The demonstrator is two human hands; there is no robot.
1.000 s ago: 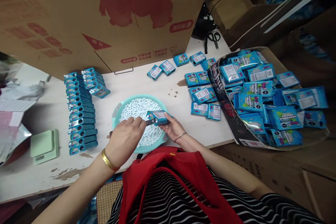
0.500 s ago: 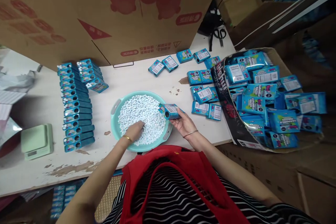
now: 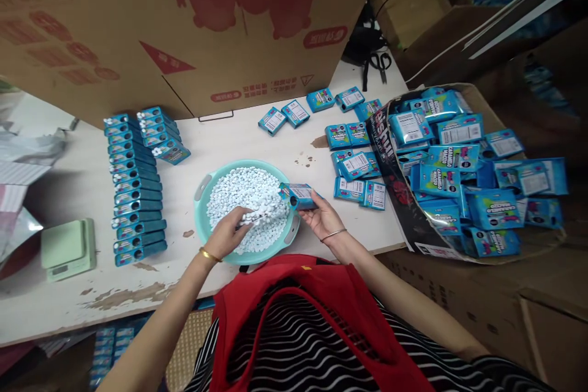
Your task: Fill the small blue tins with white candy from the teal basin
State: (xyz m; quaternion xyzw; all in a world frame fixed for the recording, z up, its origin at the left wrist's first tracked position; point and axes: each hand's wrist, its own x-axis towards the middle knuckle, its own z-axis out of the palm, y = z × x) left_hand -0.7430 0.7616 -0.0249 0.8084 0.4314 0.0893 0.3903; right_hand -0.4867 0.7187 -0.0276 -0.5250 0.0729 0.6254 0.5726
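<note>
My left hand (image 3: 226, 234) is closed on what looks like a small scoop, mostly hidden under a heap of white candies (image 3: 266, 208). It is raised just over the turquoise basin (image 3: 198, 211), which is filled with the same small white pellets. At the basin's right rim, my right hand (image 3: 323, 215) grips a blue candy box (image 3: 301, 194), tilted with its end toward the basin. That end has a dark round hole and a colourful flap. The fingers wrap the box's right end.
Rows of blue boxes (image 3: 138, 196) stand at the left, beside a green scale (image 3: 67, 248). Loose blue boxes (image 3: 356, 164) lie at the right, near an open carton (image 3: 390, 165) heaped with more. A large cardboard box (image 3: 257, 61) walls off the back; scissors (image 3: 380, 62) lie behind.
My left hand has lifted out of the candies, bringing up a heaped load toward the box's end. My right hand and its box have stayed nearly still.
</note>
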